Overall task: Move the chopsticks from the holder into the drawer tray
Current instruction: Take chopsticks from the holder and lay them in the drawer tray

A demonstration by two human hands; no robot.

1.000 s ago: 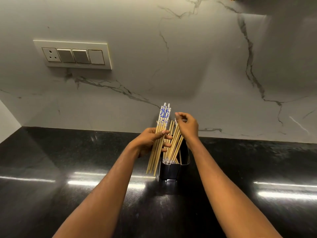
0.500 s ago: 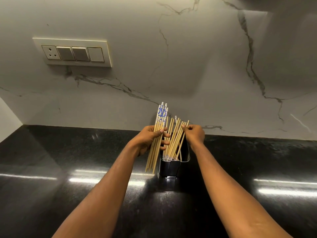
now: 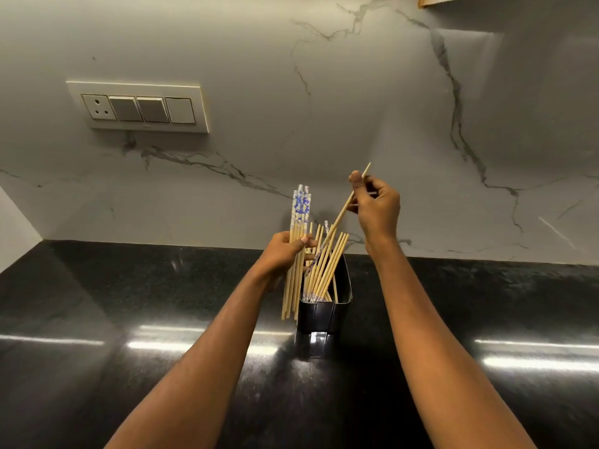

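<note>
Right hand [image 3: 376,205] now raised above the holder [image 3: 324,311] near the counter's back edge, pinching one freed chopstick [image 3: 345,207]; left hand [image 3: 285,251] clasping the gathered bundle [image 3: 296,254]; more remaining, drawer unseen.

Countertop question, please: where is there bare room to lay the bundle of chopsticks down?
The countertop is bare left of the holder, out to the side wall, and right of it too. It is crowded only at the holder, where the left hand grips its bundle and the right hand lifts one chopstick.
</note>
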